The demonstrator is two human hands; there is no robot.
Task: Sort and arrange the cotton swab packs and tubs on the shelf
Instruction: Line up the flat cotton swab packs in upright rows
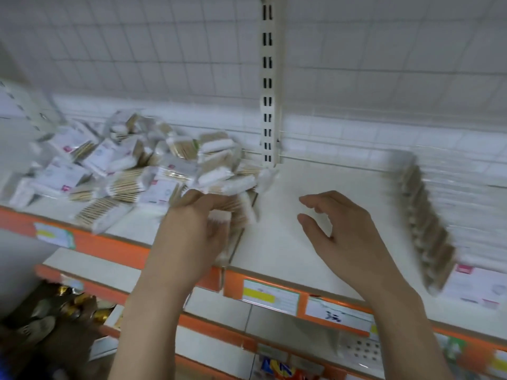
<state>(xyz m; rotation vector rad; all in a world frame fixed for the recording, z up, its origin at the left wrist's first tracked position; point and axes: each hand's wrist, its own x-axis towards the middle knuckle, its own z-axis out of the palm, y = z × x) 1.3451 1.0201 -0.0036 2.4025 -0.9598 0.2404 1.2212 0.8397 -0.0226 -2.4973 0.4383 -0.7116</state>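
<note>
A loose heap of cotton swab packs (131,165) lies on the left half of the white shelf (301,215). My left hand (192,231) is at the heap's right end, fingers curled around a stack of swab packs (236,215) standing on edge near the shelf front. My right hand (340,229) hovers over the bare middle of the shelf, fingers apart and holding nothing. A tidy row of swab packs (422,223) stands on edge at the right, running from back to front. The picture is blurred by motion.
A slotted upright post (270,83) rises at the back between the two shelf bays. Orange shelf edges carry price labels (270,296). Flat white packs (474,286) lie at the far right. Lower shelves hold gold-wrapped items (74,300).
</note>
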